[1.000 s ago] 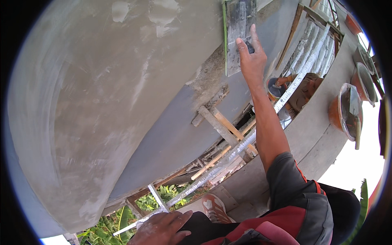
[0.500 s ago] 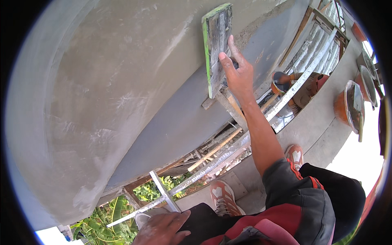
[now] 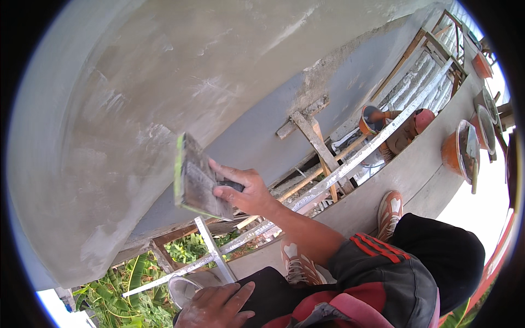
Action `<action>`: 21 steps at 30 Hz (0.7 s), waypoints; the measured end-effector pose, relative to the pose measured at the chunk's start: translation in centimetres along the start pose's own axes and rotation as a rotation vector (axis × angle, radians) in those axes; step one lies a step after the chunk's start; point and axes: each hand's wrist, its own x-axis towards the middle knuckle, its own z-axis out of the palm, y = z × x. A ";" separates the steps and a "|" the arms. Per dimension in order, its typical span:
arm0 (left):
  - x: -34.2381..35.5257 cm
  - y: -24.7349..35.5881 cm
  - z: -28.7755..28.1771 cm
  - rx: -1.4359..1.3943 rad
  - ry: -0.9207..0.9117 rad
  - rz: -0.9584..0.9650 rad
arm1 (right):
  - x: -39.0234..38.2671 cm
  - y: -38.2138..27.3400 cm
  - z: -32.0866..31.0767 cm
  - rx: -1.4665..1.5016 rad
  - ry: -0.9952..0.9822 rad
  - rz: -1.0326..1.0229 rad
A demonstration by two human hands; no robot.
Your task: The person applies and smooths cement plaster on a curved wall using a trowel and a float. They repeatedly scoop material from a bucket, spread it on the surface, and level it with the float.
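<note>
My right hand (image 3: 249, 191) is closed round the dark handle of a plastering float (image 3: 197, 177). The float has a worn grey back and a bright green edge, and its face is turned to the plastered wall (image 3: 126, 98). Whether it touches the plaster I cannot tell. Low in the view, my left hand (image 3: 216, 306) lies with its fingers stretched out over my dark trousers, holding nothing. A whitish round container (image 3: 183, 288) is partly hidden behind that hand. Smears and pale streaks mark the damp brownish plaster, and a smoother grey band runs below it.
I stand on a plank walkway (image 3: 372, 191) with a white metal rail (image 3: 322, 188) along the wall side. Wooden pieces (image 3: 314, 134) brace against the wall. Orange buckets (image 3: 454, 153) stand at the right. Below, another person (image 3: 407, 128) in a reddish cap works beside a bucket (image 3: 373, 119).
My right hand has brought the float down and left along the wall, nearer to me, uncovering the wooden brace and rough patch. My left hand has stayed nearly in place.
</note>
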 end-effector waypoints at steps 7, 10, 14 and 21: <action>1.2 0.2 -0.4 -0.027 -0.031 0.002 | 0.2 -4.1 -10.7 0.955 0.791 0.554; 3.4 0.0 -1.3 0.018 0.001 0.055 | -1.0 -2.6 -13.6 0.710 0.780 0.438; 6.5 -1.0 -1.2 -0.053 0.128 0.009 | 0.7 -5.9 -11.4 0.423 0.955 0.430; 14.6 0.3 -2.0 0.169 0.337 0.193 | -0.9 -8.2 -5.7 0.751 0.766 0.585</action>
